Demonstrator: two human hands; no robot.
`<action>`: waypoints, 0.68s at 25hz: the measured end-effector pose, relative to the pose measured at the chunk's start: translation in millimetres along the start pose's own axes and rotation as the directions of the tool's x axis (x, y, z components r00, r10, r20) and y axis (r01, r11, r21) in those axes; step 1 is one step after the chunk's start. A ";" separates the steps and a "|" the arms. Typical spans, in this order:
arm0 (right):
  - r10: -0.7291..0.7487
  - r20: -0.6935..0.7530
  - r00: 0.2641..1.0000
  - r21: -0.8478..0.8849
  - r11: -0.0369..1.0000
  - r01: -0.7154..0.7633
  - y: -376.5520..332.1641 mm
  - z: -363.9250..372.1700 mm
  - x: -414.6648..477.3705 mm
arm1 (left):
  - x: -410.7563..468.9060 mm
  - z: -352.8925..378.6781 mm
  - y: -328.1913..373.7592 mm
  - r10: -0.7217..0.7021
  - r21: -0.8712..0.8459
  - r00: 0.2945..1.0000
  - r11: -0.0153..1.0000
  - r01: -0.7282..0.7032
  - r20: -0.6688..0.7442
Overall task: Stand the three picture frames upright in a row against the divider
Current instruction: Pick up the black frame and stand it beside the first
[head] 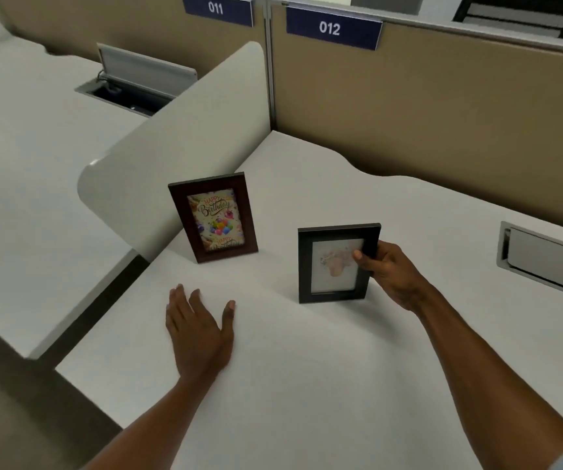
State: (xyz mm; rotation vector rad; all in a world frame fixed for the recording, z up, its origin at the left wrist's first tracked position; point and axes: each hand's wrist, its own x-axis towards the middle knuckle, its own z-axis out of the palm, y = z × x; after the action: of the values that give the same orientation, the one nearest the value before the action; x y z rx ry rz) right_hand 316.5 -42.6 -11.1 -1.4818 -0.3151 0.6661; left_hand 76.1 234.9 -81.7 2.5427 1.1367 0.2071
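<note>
A brown wooden frame (213, 217) with a "Happy Birthday" card stands upright on the white desk (307, 368), close to the white rounded divider (178, 147) on the left. To its right a black frame (334, 264) with a pale picture stands upright in the middle of the desk, apart from the divider. My right hand (388, 269) grips the black frame's right edge, thumb on the front. My left hand (198, 327) lies flat on the desk in front of the brown frame, fingers spread, holding nothing. Only two frames are in view.
A tan partition wall (442, 106) with signs "011" and "012" runs along the back. A closed grey cable hatch (548, 257) sits at the desk's right. On the neighbouring desk to the left, another cable hatch (137, 83) stands open.
</note>
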 end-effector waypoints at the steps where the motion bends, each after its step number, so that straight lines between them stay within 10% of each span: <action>1: -0.001 0.026 1.000 -0.004 1.000 0.001 -3.3 5.7 17.0 | 2.1 0.2 2.5 -0.014 -0.005 1.000 1.000 0.014 -0.003; 17: 0.030 0.143 0.989 -0.076 0.997 -0.019 -25.5 51.6 160.2 | 11.3 12.0 2.2 -0.049 0.181 0.998 0.982 0.055 -0.036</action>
State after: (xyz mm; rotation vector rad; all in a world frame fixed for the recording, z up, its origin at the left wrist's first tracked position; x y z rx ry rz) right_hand 417.9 94.1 -13.7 -1.5133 -0.4371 0.7908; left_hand 88.4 238.9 -92.2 2.6717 1.2866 0.1365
